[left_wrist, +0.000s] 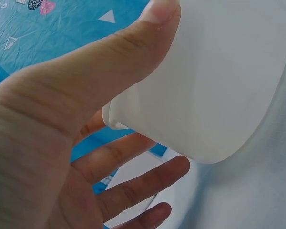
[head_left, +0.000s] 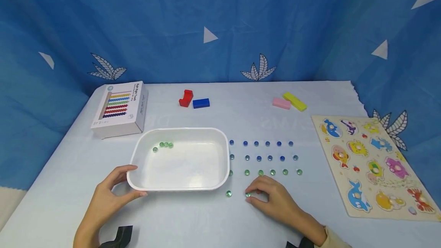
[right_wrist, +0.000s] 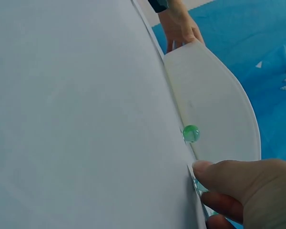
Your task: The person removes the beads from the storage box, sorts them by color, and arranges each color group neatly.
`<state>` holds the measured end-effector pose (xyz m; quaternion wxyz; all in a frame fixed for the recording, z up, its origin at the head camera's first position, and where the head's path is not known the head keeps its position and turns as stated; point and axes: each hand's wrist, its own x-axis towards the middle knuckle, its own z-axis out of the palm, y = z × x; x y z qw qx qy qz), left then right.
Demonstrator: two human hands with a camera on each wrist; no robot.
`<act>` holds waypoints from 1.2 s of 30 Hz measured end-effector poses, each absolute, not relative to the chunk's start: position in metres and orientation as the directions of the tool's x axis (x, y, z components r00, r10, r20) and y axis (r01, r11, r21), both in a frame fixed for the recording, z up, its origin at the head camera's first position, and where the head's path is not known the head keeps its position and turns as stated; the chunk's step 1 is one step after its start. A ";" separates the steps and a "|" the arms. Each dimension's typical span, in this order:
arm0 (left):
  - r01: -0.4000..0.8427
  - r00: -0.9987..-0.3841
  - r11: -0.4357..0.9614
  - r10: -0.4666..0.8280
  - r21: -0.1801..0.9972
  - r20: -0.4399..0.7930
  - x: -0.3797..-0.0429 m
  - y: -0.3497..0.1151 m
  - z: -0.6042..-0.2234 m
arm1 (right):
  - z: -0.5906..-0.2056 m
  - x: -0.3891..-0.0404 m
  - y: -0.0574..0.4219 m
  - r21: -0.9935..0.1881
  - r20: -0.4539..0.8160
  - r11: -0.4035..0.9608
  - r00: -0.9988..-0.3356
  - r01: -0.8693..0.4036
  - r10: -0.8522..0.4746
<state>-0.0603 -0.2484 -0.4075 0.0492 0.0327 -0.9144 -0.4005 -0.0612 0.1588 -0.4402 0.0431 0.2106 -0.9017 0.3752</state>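
My left hand (head_left: 105, 196) grips the near left corner of a white plastic tray (head_left: 193, 167), its thumb low against the front wall and a finger at the left rim. Several green glass marbles (head_left: 166, 144) lie inside the tray at the back left. To the right of the tray, my right hand (head_left: 275, 200) pinches a green marble (head_left: 248, 194) between thumb and fingers at the tabletop. Another green marble (head_left: 229, 193) sits to its left, near the tray's corner; in the right wrist view this loose marble (right_wrist: 191, 134) appears just beyond my thumb.
Rows of blue marbles (head_left: 267, 144), bluish marbles (head_left: 270, 158) and green marbles (head_left: 273, 172) lie right of the tray. A wooden sea-animal puzzle board (head_left: 375, 171) lies far right. A boxed toy (head_left: 118, 108) stands back left; red (head_left: 186, 98), blue (head_left: 201, 103), pink (head_left: 281, 103) and yellow blocks (head_left: 294, 101) lie behind.
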 end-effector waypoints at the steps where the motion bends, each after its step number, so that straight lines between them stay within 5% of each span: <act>1: -0.022 -0.993 0.677 -0.099 0.735 0.062 -0.060 -0.248 -0.408 | -0.441 -0.061 0.159 -0.659 0.238 0.628 -0.907 -0.414 -0.348; 36: -0.063 -0.993 0.686 -0.113 0.725 0.021 -0.060 -0.249 -0.408 | -0.436 -0.059 0.161 -0.687 0.152 0.637 -0.926 -0.350 -0.345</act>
